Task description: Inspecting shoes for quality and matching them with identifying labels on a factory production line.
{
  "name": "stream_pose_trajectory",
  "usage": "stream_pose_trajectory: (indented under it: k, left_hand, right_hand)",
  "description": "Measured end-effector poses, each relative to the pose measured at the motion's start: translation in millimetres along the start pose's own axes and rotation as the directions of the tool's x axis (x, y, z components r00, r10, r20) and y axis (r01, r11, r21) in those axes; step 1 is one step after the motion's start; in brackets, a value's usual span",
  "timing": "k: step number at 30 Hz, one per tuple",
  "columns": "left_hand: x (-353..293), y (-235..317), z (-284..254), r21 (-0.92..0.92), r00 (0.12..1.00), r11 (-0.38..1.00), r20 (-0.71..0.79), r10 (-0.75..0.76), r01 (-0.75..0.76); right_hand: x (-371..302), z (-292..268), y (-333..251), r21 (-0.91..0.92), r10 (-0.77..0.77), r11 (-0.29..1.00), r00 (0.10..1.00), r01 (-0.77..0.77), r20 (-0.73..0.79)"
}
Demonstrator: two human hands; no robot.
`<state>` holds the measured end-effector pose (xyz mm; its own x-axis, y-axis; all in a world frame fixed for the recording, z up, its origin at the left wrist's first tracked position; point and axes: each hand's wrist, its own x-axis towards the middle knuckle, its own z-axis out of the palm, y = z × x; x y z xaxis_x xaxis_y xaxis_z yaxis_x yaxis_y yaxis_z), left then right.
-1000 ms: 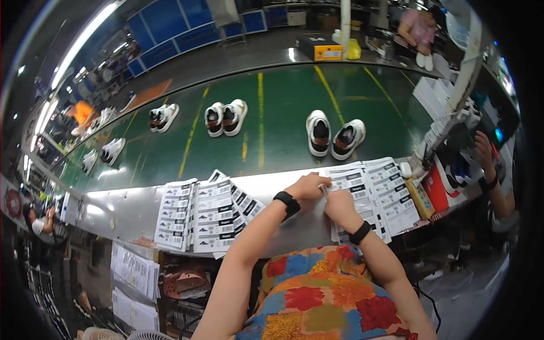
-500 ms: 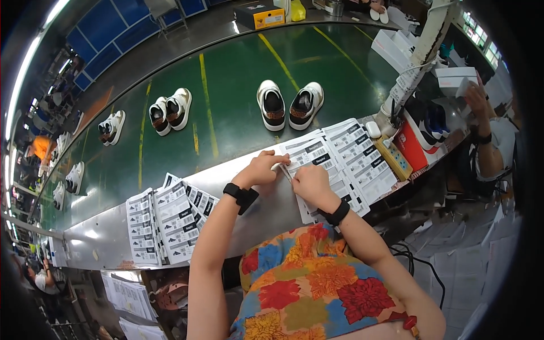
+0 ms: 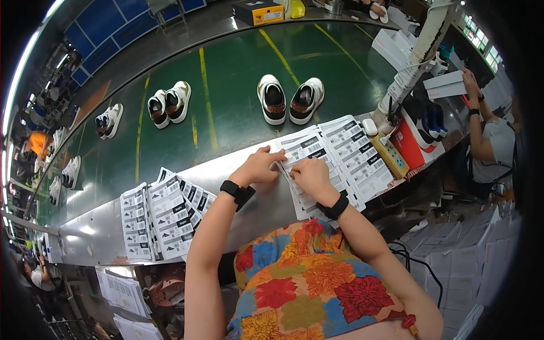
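Note:
My left hand (image 3: 259, 166) and my right hand (image 3: 309, 173) meet over a sheet of white printed labels (image 3: 306, 152) lying on the steel ledge (image 3: 260, 209). Fingers of both hands pinch at one label near the sheet's left edge. Each wrist wears a black band. More label sheets (image 3: 358, 154) fan out to the right of my hands. Another stack of label sheets (image 3: 161, 216) lies to the left on the same ledge.
A green conveyor belt (image 3: 226, 102) runs beyond the ledge, carrying a pair of white and black shoes (image 3: 290, 100) ahead of me and further pairs (image 3: 169, 102) to the left. A red box (image 3: 412, 141) and a small yellow tray (image 3: 390, 156) sit right. Another person (image 3: 490, 136) works at far right.
The view has shifted, so the ledge and belt sit differently in the picture. My hands have stayed together on the same label sheet, fingers working at its edge.

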<state>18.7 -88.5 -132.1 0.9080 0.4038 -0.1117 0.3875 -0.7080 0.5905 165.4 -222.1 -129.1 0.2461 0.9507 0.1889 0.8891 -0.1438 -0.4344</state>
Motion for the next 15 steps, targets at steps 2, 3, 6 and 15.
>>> stream_pose_trajectory:
  k: [2,3,6,15]
  left_hand:
    - [-0.4,0.4,1.7,0.005,1.000,1.000,-0.005,0.005,-0.005]
    - [-1.1,1.1,3.1,0.031,1.000,0.999,-0.009,0.013,-0.013]
    - [-2.8,5.7,2.6,0.039,1.000,0.999,0.007,-0.003,0.003]
    - [25.3,38.4,-15.9,0.141,0.995,0.985,-0.034,-0.095,0.099]
  right_hand:
    - [0.9,0.5,3.6,-0.015,-0.038,0.999,0.999,0.038,-0.017]
    - [0.8,0.9,5.6,-0.022,-0.061,0.998,0.998,0.060,-0.032]
    - [10.3,-6.6,15.5,0.115,0.008,0.993,0.996,0.003,-0.091]
    - [72.4,-122.3,86.2,0.906,0.680,0.411,0.628,0.104,-0.380]
